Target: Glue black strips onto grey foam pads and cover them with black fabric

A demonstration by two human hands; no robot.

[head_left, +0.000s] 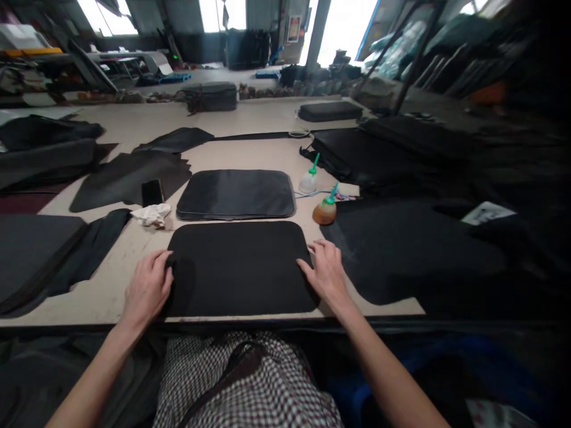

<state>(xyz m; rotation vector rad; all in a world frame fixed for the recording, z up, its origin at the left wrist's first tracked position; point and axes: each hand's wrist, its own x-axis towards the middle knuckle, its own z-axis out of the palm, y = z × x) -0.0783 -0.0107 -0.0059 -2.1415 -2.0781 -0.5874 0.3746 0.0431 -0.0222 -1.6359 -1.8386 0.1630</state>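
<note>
Left hand (149, 282) and right hand (327, 267), both loosely spread, touch opposite edges of the near panel (238, 270), apparently to steady it squarely on the table (107, 276).

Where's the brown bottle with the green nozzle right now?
In the head view, the brown bottle stands right of centre, just beyond the right hand and nearer than the whitish bottle.

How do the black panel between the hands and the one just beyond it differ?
The near panel looks matte; the far panel has a sheen. The near panel lies between the left hand and right hand, close to the table edge; the far panel lies farther back, untouched. Both are dark, round-cornered and lying flat.
</note>
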